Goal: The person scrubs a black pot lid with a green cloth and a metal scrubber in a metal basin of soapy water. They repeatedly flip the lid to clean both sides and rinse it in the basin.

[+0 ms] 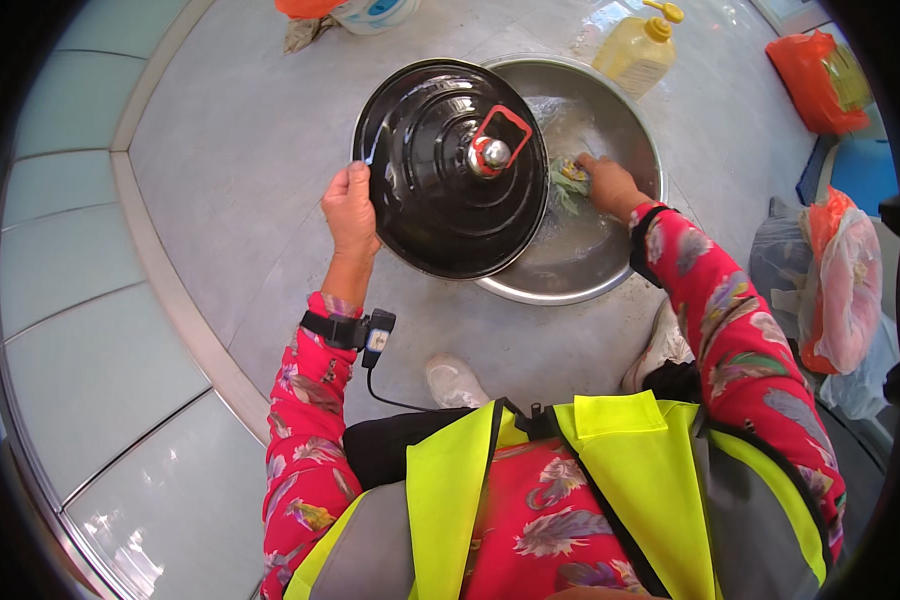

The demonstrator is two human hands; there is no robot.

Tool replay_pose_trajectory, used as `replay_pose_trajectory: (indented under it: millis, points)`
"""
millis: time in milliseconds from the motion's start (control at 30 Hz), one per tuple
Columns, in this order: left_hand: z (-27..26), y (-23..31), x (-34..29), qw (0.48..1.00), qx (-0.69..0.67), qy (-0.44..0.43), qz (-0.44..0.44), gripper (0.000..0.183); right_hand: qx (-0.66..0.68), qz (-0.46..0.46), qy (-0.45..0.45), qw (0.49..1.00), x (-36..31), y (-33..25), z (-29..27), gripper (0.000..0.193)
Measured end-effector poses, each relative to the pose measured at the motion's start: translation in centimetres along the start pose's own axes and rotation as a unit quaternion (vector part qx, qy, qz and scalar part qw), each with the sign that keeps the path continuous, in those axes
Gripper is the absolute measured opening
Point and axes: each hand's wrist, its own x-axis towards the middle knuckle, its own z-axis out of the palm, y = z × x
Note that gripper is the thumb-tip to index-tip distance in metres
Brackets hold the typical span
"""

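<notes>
My left hand [352, 212] grips the left rim of a large round black lid [420, 200], which is tilted over the left part of a wide steel basin [625, 270]. On top of the lid is a silver knob [493, 154] with a red loop handle [515, 122] around it. Inside the basin, shallow water shows to the right of the lid. My right hand [610, 186] is closed on a crumpled green and yellow cloth [570, 186] above that water, close to the lid's right edge.
A yellow pump bottle [637, 55] stands behind the basin. Far off at the top are a white bucket [375, 14] and a red bag [308, 7]. Plastic bags [845, 290] and a red-orange package [815, 85] sit at the right. Glossy pale panels [90, 330] border the grey floor [240, 180] on the left.
</notes>
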Motion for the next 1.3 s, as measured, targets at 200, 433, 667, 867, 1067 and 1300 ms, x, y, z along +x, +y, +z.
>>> replay_pose_trajectory:
  millis: [200, 433, 667, 867, 1067, 1300]
  points:
    - [0.0, -0.2, 0.2, 1.000, 0.000, -0.021, 0.002, 0.018, 0.326, 0.006, 0.024, 0.945, -2.8, -3.6, -6.0, 0.041]
    - [1.4, 0.6, -0.5, 0.994, 0.032, -0.106, -0.006, 0.010, 0.328, -0.283, 0.183, 0.882, -6.2, -17.0, -9.2, 0.039]
    - [1.7, 0.9, -0.9, 0.974, 0.134, -0.169, 0.067, 0.011, 0.165, -0.257, 0.240, 0.921, 2.5, -20.4, -10.8, 0.039]
    - [1.2, 0.5, -1.2, 0.981, 0.074, -0.171, 0.061, 0.012, 0.077, -0.091, 0.201, 0.972, 10.5, -11.1, -10.6, 0.034]
    - [0.1, 0.0, -0.5, 0.991, 0.044, -0.114, 0.061, 0.013, 0.160, -0.055, 0.064, 0.983, 4.2, -3.5, -2.0, 0.039]
    - [0.3, -0.7, -0.6, 0.994, -0.012, -0.099, 0.047, 0.012, 0.306, -0.108, 0.120, 0.938, -6.8, -11.6, 1.0, 0.040]
